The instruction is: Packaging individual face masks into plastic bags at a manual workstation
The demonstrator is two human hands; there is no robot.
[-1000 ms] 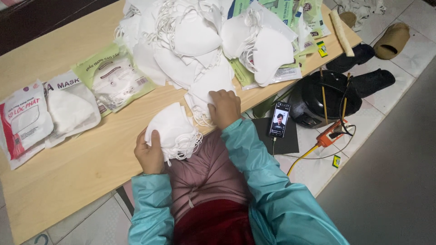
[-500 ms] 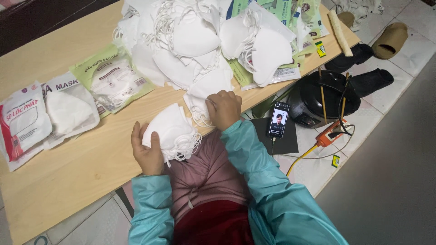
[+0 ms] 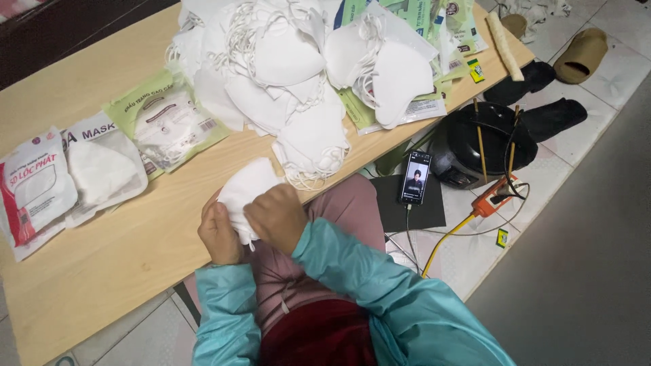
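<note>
Both my hands grip one small stack of white face masks (image 3: 245, 190) at the near edge of the wooden table (image 3: 102, 264). My left hand (image 3: 218, 234) holds its lower left side, and my right hand (image 3: 277, 215) closes over its right side. Just beyond, a big loose heap of white masks (image 3: 291, 74) with tangled ear loops covers the table's far middle.
Sealed mask packets lie at the left: a red and white one (image 3: 30, 190), a clear one (image 3: 102, 166) and a green one (image 3: 169, 122). Right of the table, on the tiled floor, are a phone (image 3: 415, 177) on a dark pad, a black cooker (image 3: 481, 142), an orange power strip (image 3: 491, 200) and sandals (image 3: 580, 54).
My right hand has come off the big heap and back to the small stack. Both hands now close on the stack, drawn nearer to the table's edge.
</note>
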